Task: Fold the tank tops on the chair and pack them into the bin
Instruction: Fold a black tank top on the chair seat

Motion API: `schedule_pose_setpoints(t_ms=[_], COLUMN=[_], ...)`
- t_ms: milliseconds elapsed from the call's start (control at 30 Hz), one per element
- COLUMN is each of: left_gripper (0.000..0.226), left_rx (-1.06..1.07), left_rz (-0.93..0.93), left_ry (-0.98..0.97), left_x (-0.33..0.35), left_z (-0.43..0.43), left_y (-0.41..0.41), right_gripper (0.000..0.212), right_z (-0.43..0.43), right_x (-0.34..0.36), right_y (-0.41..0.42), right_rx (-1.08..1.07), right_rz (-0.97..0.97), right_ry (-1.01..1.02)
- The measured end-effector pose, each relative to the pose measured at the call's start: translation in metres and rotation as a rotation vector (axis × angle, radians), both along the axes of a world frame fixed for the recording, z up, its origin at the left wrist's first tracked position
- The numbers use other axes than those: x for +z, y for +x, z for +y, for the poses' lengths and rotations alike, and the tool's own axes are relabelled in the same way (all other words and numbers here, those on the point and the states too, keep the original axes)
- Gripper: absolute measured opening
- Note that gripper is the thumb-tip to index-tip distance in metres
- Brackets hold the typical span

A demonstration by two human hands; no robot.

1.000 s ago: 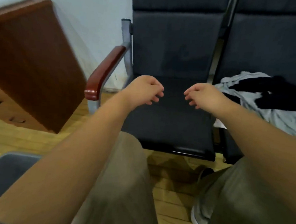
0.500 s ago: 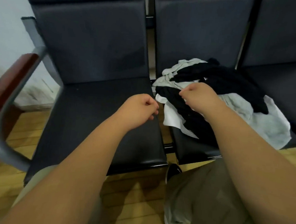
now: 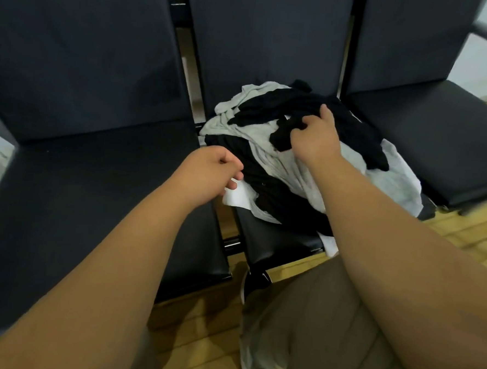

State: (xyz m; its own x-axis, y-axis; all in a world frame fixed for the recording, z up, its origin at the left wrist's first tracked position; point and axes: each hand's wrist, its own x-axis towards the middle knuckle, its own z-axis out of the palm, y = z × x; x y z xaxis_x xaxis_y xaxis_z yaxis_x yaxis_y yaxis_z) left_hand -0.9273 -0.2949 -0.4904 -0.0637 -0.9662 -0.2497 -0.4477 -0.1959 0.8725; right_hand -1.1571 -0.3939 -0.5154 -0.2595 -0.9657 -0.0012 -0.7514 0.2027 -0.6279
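Tank tops [image 3: 268,134] are piled, unfolded, on middle chair seat [image 3: 275,243]; bin is not in view. Black top [image 3: 312,106], uppermost, is pinched by R hand [image 3: 316,140], prob. for lifting off first. L hand [image 3: 211,174] is curled, empty, at pile edge, ready to assist.

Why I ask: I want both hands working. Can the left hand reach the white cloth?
Probably yes: left hand is beside the white cloth, nothing between; right hand grips a black top.
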Motion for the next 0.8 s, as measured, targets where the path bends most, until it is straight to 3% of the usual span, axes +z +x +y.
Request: schedule_pose_setpoints(t_ms=[200, 500, 600, 700, 733, 800], left_gripper=[0.014, 0.014, 0.014, 0.014, 0.014, 0.013], left_rx=[0.015, 0.059, 0.054, 0.066, 0.071, 0.087], left_rz=[0.017, 0.039, 0.032, 0.041, 0.046, 0.062], left_ry=[0.022, 0.03, 0.024, 0.018, 0.018, 0.021], left_x=[-0.006, -0.01, -0.011, -0.009, -0.007, -0.006], left_z=[-0.009, -0.013, -0.014, -0.016, -0.017, -0.017], left_y=[-0.002, 0.003, 0.004, 0.007, 0.009, 0.011], right_gripper=[0.064, 0.072, 0.056, 0.017, 0.015, 0.033], right_z=[-0.014, -0.024, -0.024, -0.022, -0.02, -0.014], right_x=[-0.011, -0.009, -0.004, 0.01, 0.013, 0.018], right_y=[-0.007, -0.012, -0.013, -0.008, -0.006, -0.001], right_rx=[0.07, -0.04, -0.046, -0.029, -0.021, -0.004], right_rz=[0.045, -0.018, 0.035, 0.017, -0.003, -0.047], right_ry=[0.091, -0.004, 0.033, -0.003, -0.016, -0.031])
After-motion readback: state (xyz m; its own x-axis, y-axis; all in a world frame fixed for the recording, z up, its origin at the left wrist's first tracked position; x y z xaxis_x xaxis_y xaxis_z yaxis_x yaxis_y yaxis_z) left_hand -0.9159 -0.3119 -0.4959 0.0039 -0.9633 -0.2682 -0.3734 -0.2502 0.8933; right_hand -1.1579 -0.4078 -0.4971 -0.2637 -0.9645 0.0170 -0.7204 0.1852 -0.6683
